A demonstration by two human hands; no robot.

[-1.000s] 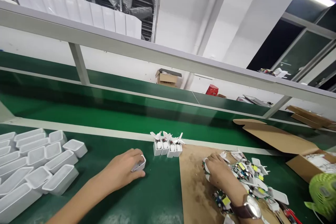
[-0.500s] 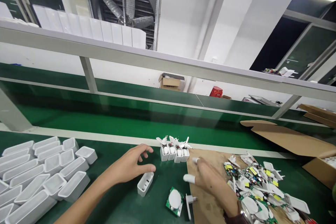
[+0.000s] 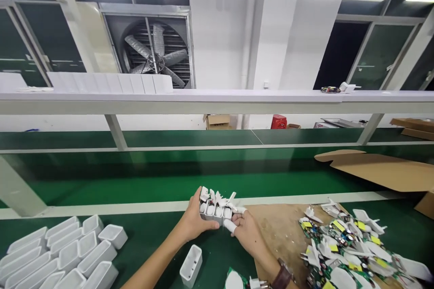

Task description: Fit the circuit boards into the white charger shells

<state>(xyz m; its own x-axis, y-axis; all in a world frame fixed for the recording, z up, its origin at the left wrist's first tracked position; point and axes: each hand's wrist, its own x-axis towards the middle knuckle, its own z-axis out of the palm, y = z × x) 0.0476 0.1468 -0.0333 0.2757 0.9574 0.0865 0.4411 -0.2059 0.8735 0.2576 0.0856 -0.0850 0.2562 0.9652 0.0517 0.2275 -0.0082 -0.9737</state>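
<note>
A row of several white charger housings [image 3: 219, 216] stands at the back of the green table, with white plug parts and round white pieces showing at their open tops. My left hand [image 3: 196, 219] closes on the row's left end, its thumb along the front. At the right end, my right hand [image 3: 246, 230] grips the same row, with white covers on thumb and forefinger. Nearer me, a single white housing [image 3: 191, 265] with slots in it lies on the table. To its right, a circuit board with a white disc [image 3: 234, 280] and a white plug part [image 3: 257, 282] are cut off by the lower edge.
Many white housings [image 3: 68, 253] lie in rows at the left. Brown paper [image 3: 278, 226] at the right lies beside and under a heap of circuit boards with plug parts [image 3: 349, 253]. A cardboard flap [image 3: 379, 169] juts in behind it. A white shelf [image 3: 217, 99] runs across above.
Both hands have moved in from either side and closed on the row of housings. The view has levelled and tilted up. The single housing and loose board appear lower.
</note>
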